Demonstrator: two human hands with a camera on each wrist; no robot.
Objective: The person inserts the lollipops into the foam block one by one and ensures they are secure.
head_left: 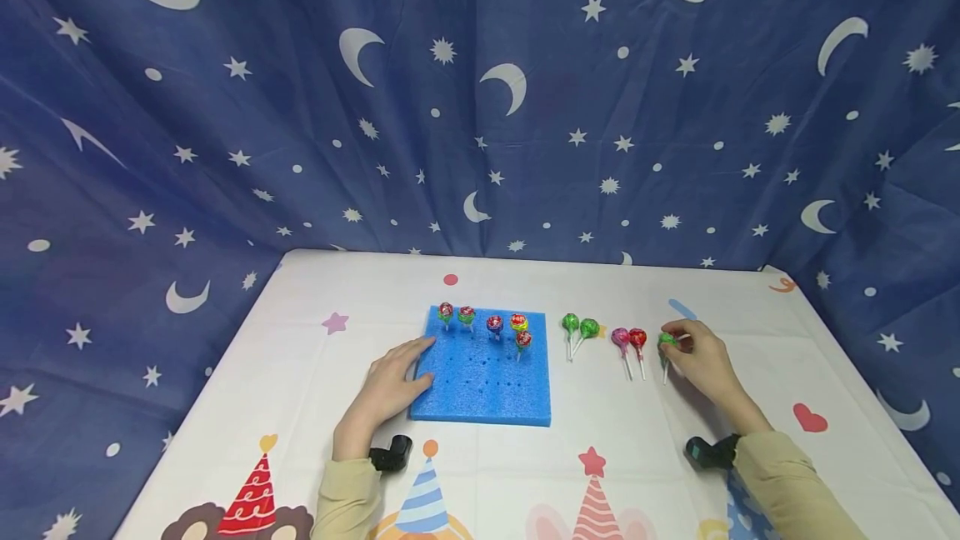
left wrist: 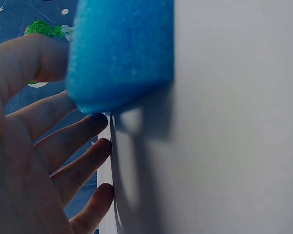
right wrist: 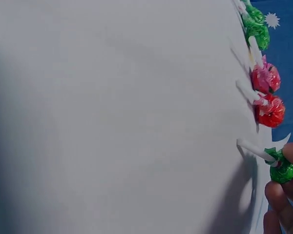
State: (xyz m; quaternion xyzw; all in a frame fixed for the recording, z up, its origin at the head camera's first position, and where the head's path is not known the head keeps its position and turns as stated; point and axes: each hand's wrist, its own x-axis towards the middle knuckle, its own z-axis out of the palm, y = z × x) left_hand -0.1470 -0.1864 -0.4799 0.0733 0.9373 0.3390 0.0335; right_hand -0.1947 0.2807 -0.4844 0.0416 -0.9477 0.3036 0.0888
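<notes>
My right hand [head_left: 699, 359] pinches a green-wrapped lollipop [right wrist: 282, 169] by its head between thumb and fingers. Its white stick points away from the hand, close above or on the table. At the left edge of a blue foam block [head_left: 480, 402] my left hand [head_left: 392, 382] rests with fingers spread and nearly straight, touching its side. Several lollipops stand upright in the foam's back part, among them a dark blue one [head_left: 495, 324] and a red-and-yellow one [head_left: 519, 322]. Small holes dot the foam's front half.
Between the foam and my right hand lie two green lollipops [head_left: 589, 328], a pink one [head_left: 620, 337] and a red one [head_left: 637, 337]. A white printed cloth [head_left: 622, 432] covers the table. Behind it hangs a dark blue curtain [head_left: 555, 215] with moons and stars.
</notes>
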